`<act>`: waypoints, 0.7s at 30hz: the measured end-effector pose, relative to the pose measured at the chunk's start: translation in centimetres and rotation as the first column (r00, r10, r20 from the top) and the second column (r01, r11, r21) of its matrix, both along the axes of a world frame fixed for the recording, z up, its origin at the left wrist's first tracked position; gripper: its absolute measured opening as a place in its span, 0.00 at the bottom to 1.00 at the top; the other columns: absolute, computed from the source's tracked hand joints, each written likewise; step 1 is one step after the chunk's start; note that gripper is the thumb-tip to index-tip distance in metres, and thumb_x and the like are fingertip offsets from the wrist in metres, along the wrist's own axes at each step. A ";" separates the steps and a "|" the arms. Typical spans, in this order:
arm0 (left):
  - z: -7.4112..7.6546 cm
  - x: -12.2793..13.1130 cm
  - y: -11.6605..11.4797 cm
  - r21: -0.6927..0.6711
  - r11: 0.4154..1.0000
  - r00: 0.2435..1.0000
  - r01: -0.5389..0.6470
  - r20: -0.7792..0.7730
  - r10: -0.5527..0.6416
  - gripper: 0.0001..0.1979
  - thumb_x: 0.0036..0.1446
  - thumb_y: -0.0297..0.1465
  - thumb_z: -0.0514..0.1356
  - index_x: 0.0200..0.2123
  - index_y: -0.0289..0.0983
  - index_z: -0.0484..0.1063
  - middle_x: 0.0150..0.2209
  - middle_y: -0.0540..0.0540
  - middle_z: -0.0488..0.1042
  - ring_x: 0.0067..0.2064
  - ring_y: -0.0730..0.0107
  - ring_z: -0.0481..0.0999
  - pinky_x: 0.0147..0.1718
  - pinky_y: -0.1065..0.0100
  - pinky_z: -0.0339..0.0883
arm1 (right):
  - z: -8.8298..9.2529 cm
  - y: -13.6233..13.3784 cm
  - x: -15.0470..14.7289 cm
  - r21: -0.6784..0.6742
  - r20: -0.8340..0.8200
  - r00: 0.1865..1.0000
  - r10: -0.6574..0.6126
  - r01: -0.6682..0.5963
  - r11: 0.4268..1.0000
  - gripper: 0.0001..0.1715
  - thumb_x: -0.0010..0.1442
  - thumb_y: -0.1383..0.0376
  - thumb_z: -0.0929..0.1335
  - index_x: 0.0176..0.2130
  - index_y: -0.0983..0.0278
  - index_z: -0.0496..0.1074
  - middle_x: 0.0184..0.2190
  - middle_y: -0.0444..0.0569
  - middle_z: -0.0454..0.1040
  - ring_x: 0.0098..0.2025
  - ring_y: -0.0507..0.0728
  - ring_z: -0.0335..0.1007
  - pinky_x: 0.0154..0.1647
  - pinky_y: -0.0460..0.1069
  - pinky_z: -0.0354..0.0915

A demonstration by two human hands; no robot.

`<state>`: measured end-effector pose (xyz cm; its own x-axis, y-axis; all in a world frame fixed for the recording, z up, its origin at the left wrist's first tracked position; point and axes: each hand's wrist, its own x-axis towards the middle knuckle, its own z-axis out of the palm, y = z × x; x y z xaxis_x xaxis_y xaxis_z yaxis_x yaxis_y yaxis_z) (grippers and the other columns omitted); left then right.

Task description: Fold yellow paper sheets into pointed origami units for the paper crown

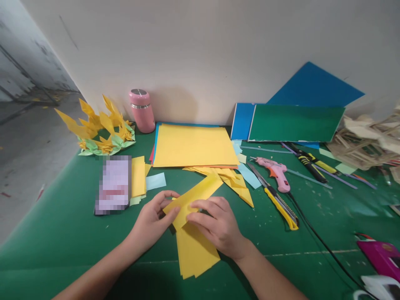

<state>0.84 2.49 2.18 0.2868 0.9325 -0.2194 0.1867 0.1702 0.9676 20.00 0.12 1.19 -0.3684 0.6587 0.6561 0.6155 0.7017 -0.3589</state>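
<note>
Head: yellow strip (198, 193); green table (71, 233); pale wall (200, 50)

Forearms (104, 268) angled inward; left fingers (169, 193) pinching, right fingers (205, 205) bent.

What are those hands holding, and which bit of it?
A yellow paper strip. The left grip pinches its left end; the right grip touches its near side, around the middle.
</note>
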 end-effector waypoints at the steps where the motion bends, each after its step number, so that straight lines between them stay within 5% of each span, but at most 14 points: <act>1: -0.1 0.0 0.0 0.035 0.999 0.999 -0.006 -0.039 0.007 0.16 0.50 0.40 0.61 0.41 0.39 0.66 0.23 0.54 0.71 0.24 0.72 0.68 0.23 0.72 0.62 | 0.0 0.0 0.0 0.000 0.013 1.000 -0.004 0.004 1.000 0.12 0.66 0.67 0.63 0.35 0.60 0.75 0.37 0.46 0.77 0.37 0.53 0.65 0.39 0.49 0.59; 9: -0.7 0.4 0.0 0.113 0.993 0.999 -0.039 -0.031 0.042 0.14 0.48 0.37 0.61 0.39 0.39 0.69 0.38 0.46 0.75 0.40 0.64 0.76 0.38 0.66 0.72 | -0.3 -0.1 0.4 -0.050 0.102 0.994 -0.041 0.046 0.998 0.13 0.64 0.70 0.62 0.36 0.60 0.75 0.35 0.45 0.76 0.36 0.54 0.63 0.37 0.50 0.54; 13: -0.9 0.5 -0.1 0.208 0.975 0.995 -0.078 -0.045 0.089 0.14 0.48 0.35 0.61 0.40 0.40 0.67 0.36 0.48 0.73 0.37 0.68 0.75 0.34 0.69 0.72 | -0.2 -0.1 0.2 -0.077 0.084 0.996 0.013 -0.006 0.997 0.12 0.65 0.68 0.63 0.36 0.59 0.75 0.34 0.45 0.76 0.36 0.53 0.63 0.37 0.50 0.54; 17: -0.7 0.3 -0.3 0.325 0.945 0.976 0.029 -0.212 0.043 0.06 0.53 0.34 0.56 0.34 0.40 0.70 0.34 0.48 0.75 0.33 0.70 0.74 0.32 0.71 0.70 | -0.3 0.0 0.1 -0.145 0.028 0.998 0.058 -0.054 0.988 0.14 0.66 0.63 0.63 0.34 0.60 0.75 0.32 0.45 0.76 0.35 0.54 0.63 0.37 0.50 0.55; 21: -0.4 0.2 -0.2 0.431 0.888 0.942 0.163 -0.337 -0.010 0.08 0.55 0.31 0.54 0.33 0.41 0.73 0.34 0.46 0.78 0.35 0.66 0.76 0.35 0.69 0.69 | -0.6 0.2 0.2 -0.276 -0.021 0.995 0.097 -0.099 0.956 0.15 0.66 0.61 0.63 0.32 0.62 0.75 0.31 0.47 0.75 0.34 0.54 0.64 0.36 0.50 0.57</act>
<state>1.01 2.27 1.76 0.3573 0.9261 0.1213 0.4887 -0.2961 0.8207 20.20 0.35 0.61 -0.4362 0.7753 0.4567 0.5453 0.6315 -0.5512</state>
